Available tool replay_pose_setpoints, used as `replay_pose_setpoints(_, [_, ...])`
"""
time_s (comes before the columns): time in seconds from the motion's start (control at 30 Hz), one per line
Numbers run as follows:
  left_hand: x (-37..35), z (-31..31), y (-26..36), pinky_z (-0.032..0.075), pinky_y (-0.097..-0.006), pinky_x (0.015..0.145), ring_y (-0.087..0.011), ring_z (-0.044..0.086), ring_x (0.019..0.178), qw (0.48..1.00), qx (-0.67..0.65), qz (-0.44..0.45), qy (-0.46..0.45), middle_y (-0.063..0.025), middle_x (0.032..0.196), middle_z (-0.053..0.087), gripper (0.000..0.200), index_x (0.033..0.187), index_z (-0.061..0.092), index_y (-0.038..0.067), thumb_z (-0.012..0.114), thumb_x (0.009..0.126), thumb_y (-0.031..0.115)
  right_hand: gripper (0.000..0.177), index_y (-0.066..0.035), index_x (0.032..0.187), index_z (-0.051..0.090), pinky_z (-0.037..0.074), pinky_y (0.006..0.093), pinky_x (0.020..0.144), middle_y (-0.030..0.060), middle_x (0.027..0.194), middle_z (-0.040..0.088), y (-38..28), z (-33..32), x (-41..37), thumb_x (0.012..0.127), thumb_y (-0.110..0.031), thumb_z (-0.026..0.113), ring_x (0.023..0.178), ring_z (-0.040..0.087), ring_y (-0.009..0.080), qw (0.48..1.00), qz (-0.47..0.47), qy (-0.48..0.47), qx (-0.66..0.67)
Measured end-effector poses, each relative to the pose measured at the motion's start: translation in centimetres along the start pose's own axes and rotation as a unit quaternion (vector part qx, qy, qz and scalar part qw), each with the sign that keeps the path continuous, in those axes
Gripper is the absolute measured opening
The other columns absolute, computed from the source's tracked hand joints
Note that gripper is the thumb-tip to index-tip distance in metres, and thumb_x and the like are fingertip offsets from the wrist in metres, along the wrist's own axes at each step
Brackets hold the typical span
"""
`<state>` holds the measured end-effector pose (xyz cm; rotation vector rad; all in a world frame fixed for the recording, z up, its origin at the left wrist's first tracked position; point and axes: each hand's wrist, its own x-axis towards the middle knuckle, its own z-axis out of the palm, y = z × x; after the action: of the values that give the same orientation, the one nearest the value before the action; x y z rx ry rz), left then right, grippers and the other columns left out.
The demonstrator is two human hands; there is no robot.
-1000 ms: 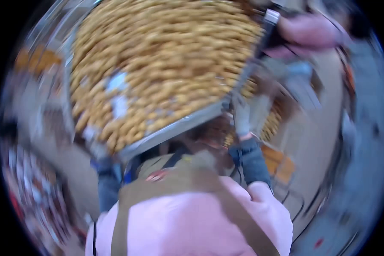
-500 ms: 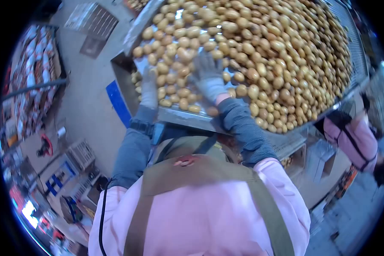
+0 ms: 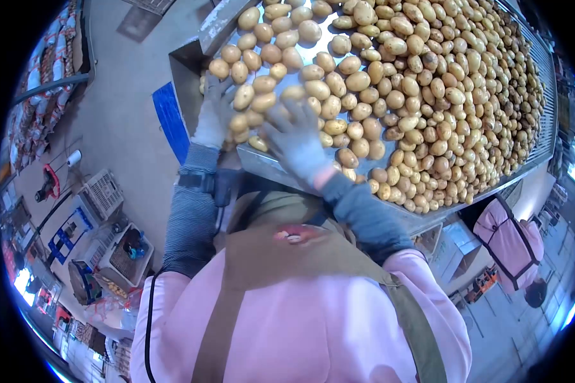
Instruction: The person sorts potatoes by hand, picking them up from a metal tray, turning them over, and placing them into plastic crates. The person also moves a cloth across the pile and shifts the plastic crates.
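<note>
One head-worn camera, looking forward and steeply down past the wearer's chest (image 3: pixel 275 319), close above the table (image 3: pixel 271 167).

Pale grey gloves (image 3: pixel 297 143), finely striped blue-grey sleeve covers (image 3: pixel 195 226), dark band (image 3: pixel 197 180) on the left one; pink long-sleeved top (image 3: pixel 300 325), olive-brown apron (image 3: pixel 281 255) with broad straps, red-and-white chest print (image 3: pixel 294 236)
</note>
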<state>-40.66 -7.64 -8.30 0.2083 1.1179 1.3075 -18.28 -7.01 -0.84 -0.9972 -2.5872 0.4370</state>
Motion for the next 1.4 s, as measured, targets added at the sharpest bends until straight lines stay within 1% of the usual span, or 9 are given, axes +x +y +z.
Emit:
replay_pose_setpoints(0.17, [0.7, -3.2, -1.2, 0.042, -0.0473, 0.113, -0.0282, 0.040, 0.142, 0.848, 0.474, 0.202, -0.122, -0.0110, 0.157, 0.036, 0.065, 0.160, 0.016, 0.024, 0.048, 0.104, 0.021, 0.044, -0.012, 0.118, 0.065, 0.041, 0.0526, 0.101, 0.0033, 0.127, 0.057, 0.6, -3.5, -6.5, 0.075, -0.016, 0.072, 0.121, 0.050, 0.0318, 0.996, 0.083, -0.036, 0.004])
replay_pose_setpoints(0.33, [-1.8, 2.7, 1.7, 0.046, -0.0366, 0.108, -0.0247, 0.045, 0.137, 0.985, 0.152, -0.016, 0.086, -0.0118, 0.152, 0.041, 0.066, 0.159, 0.025, 0.020, 0.058, 0.103, 0.025, 0.040, -0.013, 0.118, 0.063, 0.045, 0.0485, 0.096, 0.0081, 0.118, 0.061, -0.8, -0.6, -0.9, 0.078, -0.013, 0.068, 0.112, 0.056, 0.0320, 0.993, -0.037, -0.021, 0.114])
replay_pose_setpoints(0.4, [-0.3, -1.3, 0.4, 0.043, -0.0348, 0.109, -0.0252, 0.043, 0.139, 0.775, 0.592, 0.220, 0.006, -0.0147, 0.154, 0.040, 0.066, 0.160, 0.024, 0.014, 0.054, 0.104, 0.033, 0.030, -0.011, 0.110, 0.063, 0.046, 0.0482, 0.090, 0.0107, 0.107, 0.063, 0.5, -0.6, 2.3, 0.080, -0.012, 0.065, 0.105, 0.058, 0.0336, 0.984, 0.029, -0.062, 0.167])
replay_pose_setpoints(0.77, [0.0, -1.4, 0.0, 0.039, -0.0440, 0.114, -0.0448, 0.041, 0.139, 0.662, 0.733, 0.155, 0.008, -0.0270, 0.160, 0.021, 0.055, 0.151, 0.034, 0.010, 0.050, 0.100, 0.023, 0.050, -0.020, 0.134, 0.061, 0.054, 0.0428, 0.087, 0.0124, 0.123, 0.066, 9.5, -2.4, 4.7, 0.086, -0.017, 0.071, 0.107, 0.064, 0.0339, 0.968, 0.174, -0.173, 0.050])
replay_pose_setpoints(0.97, [-3.8, 4.9, 3.1, 0.038, -0.0406, 0.113, -0.0350, 0.043, 0.138, 0.977, 0.180, -0.028, 0.112, -0.0224, 0.150, 0.041, 0.061, 0.150, 0.035, 0.006, 0.057, 0.096, 0.024, 0.050, -0.006, 0.143, 0.055, 0.051, 0.0221, 0.072, 0.0016, 0.116, 0.068, 8.0, -6.9, 2.9, 0.101, -0.033, 0.063, 0.086, 0.061, 0.0070, 0.712, 0.289, -0.151, 0.622])
replay_pose_setpoints(1.1, [-3.5, -1.5, 1.0, 0.043, -0.0424, 0.108, -0.0401, 0.050, 0.131, 0.882, 0.434, 0.181, -0.012, -0.0237, 0.144, 0.048, 0.054, 0.140, 0.050, 0.004, 0.063, 0.088, 0.010, 0.042, -0.006, 0.137, 0.059, 0.049, 0.0207, 0.072, 0.0020, 0.119, 0.066, 5.9, -6.3, 0.2, 0.106, -0.032, 0.052, 0.087, 0.059, 0.0065, 0.702, 0.347, -0.031, 0.620])
replay_pose_setpoints(1.2, [-5.4, -1.3, 2.4, 0.044, -0.0406, 0.107, -0.0383, 0.051, 0.130, 0.734, 0.604, 0.306, -0.059, -0.0230, 0.142, 0.049, 0.045, 0.133, 0.058, 0.002, 0.063, 0.088, 0.007, 0.042, -0.018, 0.134, 0.063, 0.049, 0.0390, 0.096, 0.0138, 0.132, 0.061, 7.2, -3.9, -3.3, 0.094, -0.030, 0.064, 0.119, 0.059, 0.0260, 0.958, 0.238, 0.004, 0.162])
replay_pose_setpoints(1.27, [-5.8, -0.9, 0.1, 0.047, -0.0399, 0.104, -0.0357, 0.056, 0.123, 0.943, 0.310, 0.115, 0.035, -0.0215, 0.137, 0.053, 0.051, 0.140, 0.050, 0.002, 0.062, 0.090, 0.009, 0.049, -0.023, 0.134, 0.063, 0.036, 0.0548, 0.109, 0.0171, 0.145, 0.049, 3.9, -3.3, -3.5, 0.086, -0.034, 0.067, 0.134, 0.048, 0.0331, 0.989, 0.149, -0.009, -0.005])
replay_pose_setpoints(1.4, [-7.9, 2.5, -0.9, 0.048, -0.0405, 0.101, -0.0322, 0.057, 0.120, 0.931, 0.351, 0.052, 0.089, -0.0193, 0.134, 0.056, 0.071, 0.148, 0.039, 0.004, 0.073, 0.088, 0.019, 0.060, -0.030, 0.147, 0.048, 0.017, 0.0670, 0.116, 0.0064, 0.155, 0.042, 2.5, 1.6, -1.8, 0.090, -0.043, 0.061, 0.142, 0.040, 0.0298, 0.994, 0.028, -0.098, -0.036])
